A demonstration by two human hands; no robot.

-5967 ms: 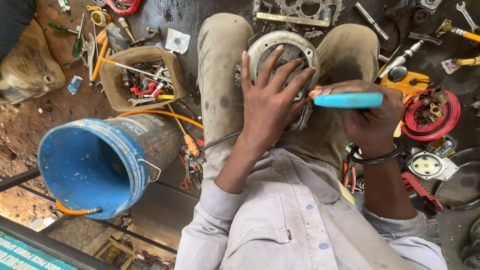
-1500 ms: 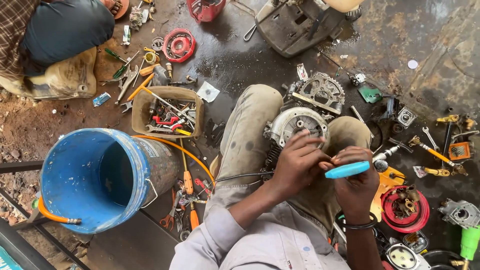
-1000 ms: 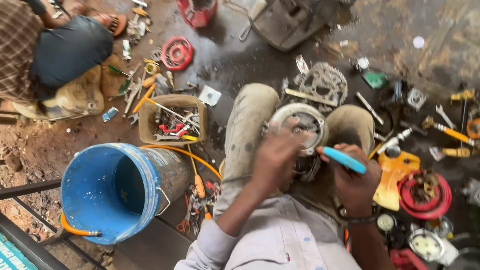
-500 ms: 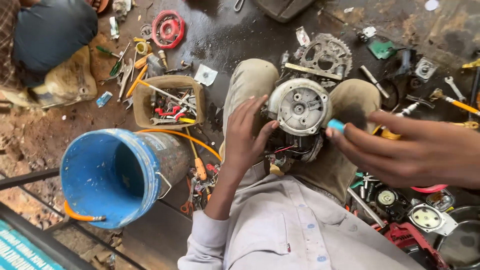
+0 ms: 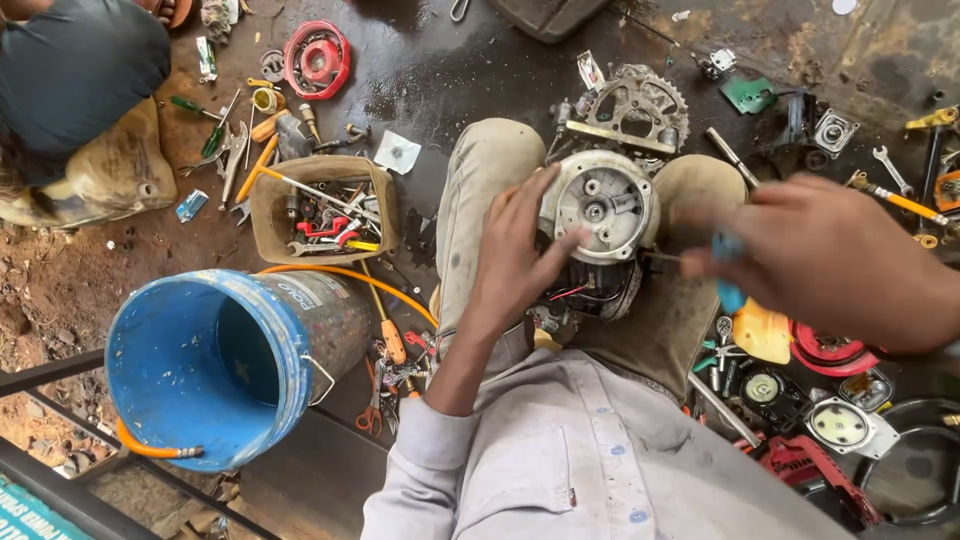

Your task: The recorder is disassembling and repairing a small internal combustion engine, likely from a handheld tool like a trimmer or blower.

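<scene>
One small engine assembly point(image 5: 600, 215), round, grey metal, with black body and red wiring below, rests on the seated person's lap between the two knees. One left hand point(image 5: 515, 255) lies spread against its left side, fingers pressing the round housing, steadying rather than clenching it. One right hand point(image 5: 830, 255), blurred, is clenched around one blue-handled screwdriver point(image 5: 728, 270), whose thin shaft reaches left to touch the engine's right edge. One toothed sprocket plate point(image 5: 635, 105) lies on the floor just beyond the knees. One blue bucket point(image 5: 225, 365) lies tipped on its side near the lower left edge of the floor, one orange hose point(image 5: 345, 275) curving over it. One open brown box point(image 5: 320, 210) of mixed hand tools sits just above the bucket. Two red round parts are counted: one point(image 5: 316, 58) near the top edge, one point(image 5: 835, 350) by the right edge. One yellow-handled wrench point(image 5: 900, 200) lies toward the right edge. One other person point(image 5: 80, 110) crouches at the upper left corner.
</scene>
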